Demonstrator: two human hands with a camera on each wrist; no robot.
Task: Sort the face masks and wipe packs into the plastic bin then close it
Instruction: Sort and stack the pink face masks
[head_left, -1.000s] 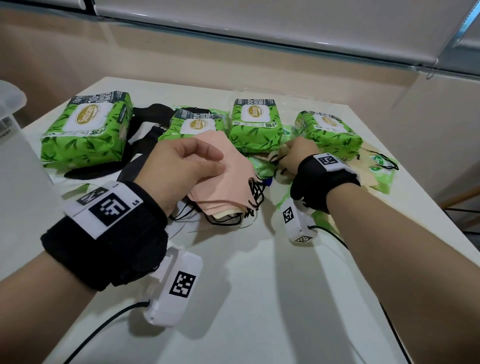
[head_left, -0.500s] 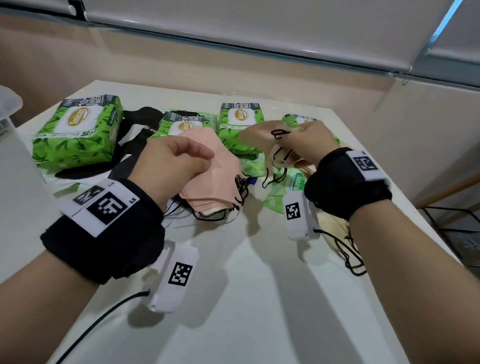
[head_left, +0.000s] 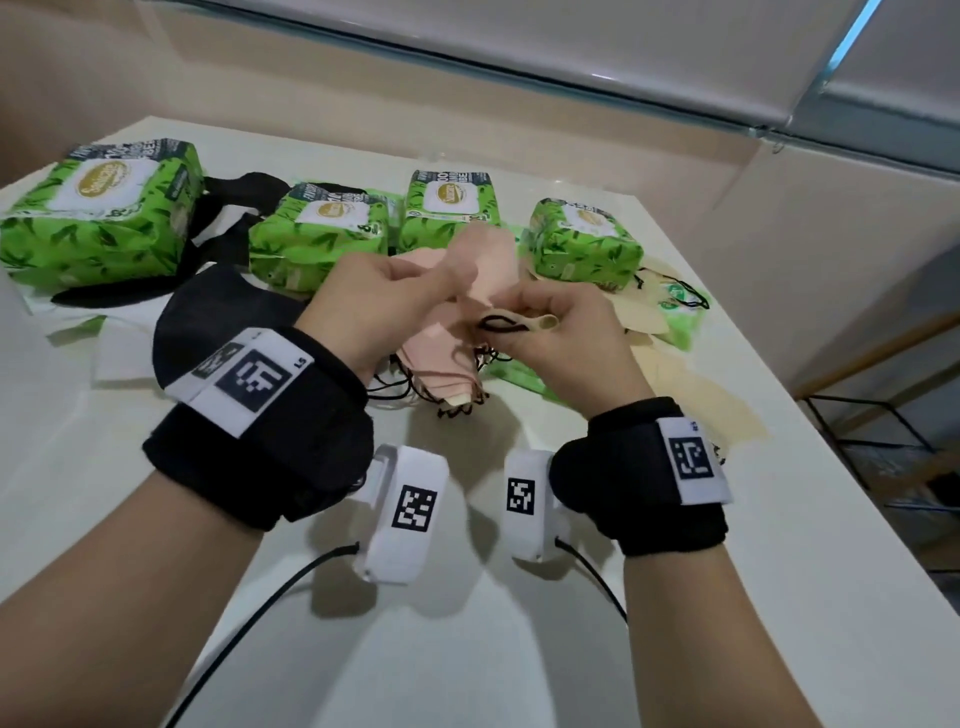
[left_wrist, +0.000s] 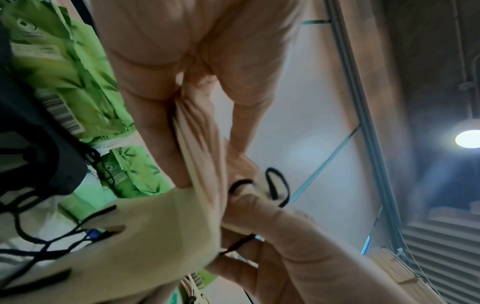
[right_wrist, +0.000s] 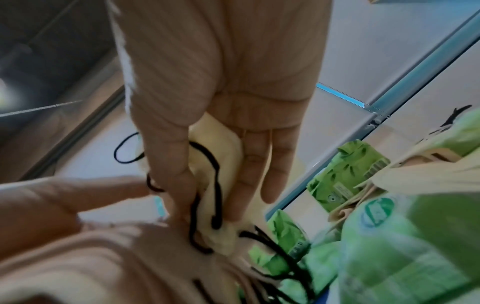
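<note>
Wipe packs (head_left: 318, 235) behind hands (head_left: 467, 322).

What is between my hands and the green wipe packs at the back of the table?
The masks are. Both hands, left and right, grip a bunch of pink masks with black loops, and that bunch hangs just in front of the wipe packs. The hands are full, so they cannot take a pack yet.

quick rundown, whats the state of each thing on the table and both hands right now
left hand: pinching the pink masks
right hand: gripping a beige mask
pink masks: stacked, top edge lifted off the table
beige mask: bunched in the fingers, black ear loop sticking out
wipe packs: four, lids shut, lying on the table
black mask: flat on the table
</note>
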